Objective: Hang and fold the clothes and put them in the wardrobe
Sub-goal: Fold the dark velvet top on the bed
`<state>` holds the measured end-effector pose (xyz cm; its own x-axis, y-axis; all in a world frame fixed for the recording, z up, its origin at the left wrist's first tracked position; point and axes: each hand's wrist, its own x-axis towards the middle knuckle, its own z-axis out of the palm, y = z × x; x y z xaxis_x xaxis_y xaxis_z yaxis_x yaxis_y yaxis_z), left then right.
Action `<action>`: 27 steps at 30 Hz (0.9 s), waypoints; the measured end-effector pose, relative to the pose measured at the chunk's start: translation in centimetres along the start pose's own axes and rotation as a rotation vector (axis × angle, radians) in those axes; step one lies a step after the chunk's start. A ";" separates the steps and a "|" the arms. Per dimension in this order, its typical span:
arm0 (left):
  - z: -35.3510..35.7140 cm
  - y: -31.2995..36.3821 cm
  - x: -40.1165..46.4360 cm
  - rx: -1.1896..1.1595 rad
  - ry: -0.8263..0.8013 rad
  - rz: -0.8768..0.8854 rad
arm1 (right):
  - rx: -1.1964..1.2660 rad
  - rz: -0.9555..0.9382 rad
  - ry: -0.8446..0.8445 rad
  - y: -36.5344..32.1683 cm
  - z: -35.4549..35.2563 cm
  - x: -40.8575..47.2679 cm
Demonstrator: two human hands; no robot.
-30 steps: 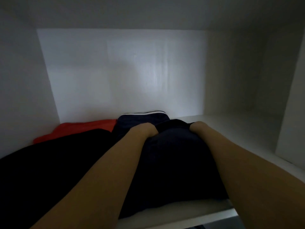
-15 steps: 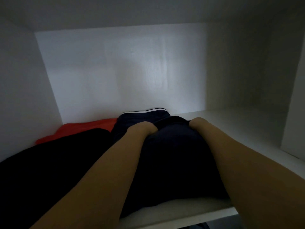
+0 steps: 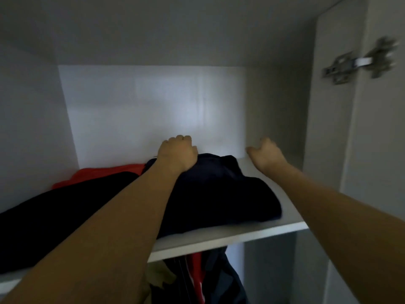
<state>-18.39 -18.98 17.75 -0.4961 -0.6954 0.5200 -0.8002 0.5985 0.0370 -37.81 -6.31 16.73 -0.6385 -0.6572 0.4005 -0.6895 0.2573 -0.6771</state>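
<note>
Both hands are lifting away: right hand [image 3: 266,153] is hovering loosely curled, holding nothing, left hand [image 3: 178,153] (fingers curled, empty) is leaving the folded navy garment [image 3: 219,189], now lying mid-frame on the wardrobe shelf [image 3: 241,232].

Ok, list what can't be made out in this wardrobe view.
- Left hand: fingers curl out of sight; whether it grips the navy folded garment or only rests there is unclear.
- Black garment: too dark to identify, cut off by the left edge and crossed by the forearm.
- Red garment: mostly hidden behind the black one.
- Hanging clothes: cut off by the shelf and the bottom edge.
- Hinge: motion-blurred.
</note>
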 end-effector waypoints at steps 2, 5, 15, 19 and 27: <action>-1.8 2.1 -2.6 0.018 0.083 0.096 | -0.104 -0.105 0.004 -0.3 -2.9 -3.2; -4.0 5.0 -6.8 0.062 0.136 0.173 | -0.225 -0.217 0.011 0.2 -6.9 -8.0; -9.6 12.9 -21.3 0.037 0.219 0.322 | -0.422 -0.265 0.058 5.3 -19.1 -24.0; -12.0 16.0 -24.7 -0.029 0.247 0.381 | -0.484 -0.218 0.107 5.5 -23.5 -29.6; -13.3 22.8 -32.3 -0.231 0.224 0.578 | -0.621 -0.043 0.148 7.2 -29.4 -42.5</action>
<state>-16.16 22.40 13.18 -0.7221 -0.1515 0.6750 -0.3204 0.9380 -0.1324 -25.64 44.27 12.98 -0.6156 -0.5830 0.5302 -0.7570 0.6246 -0.1920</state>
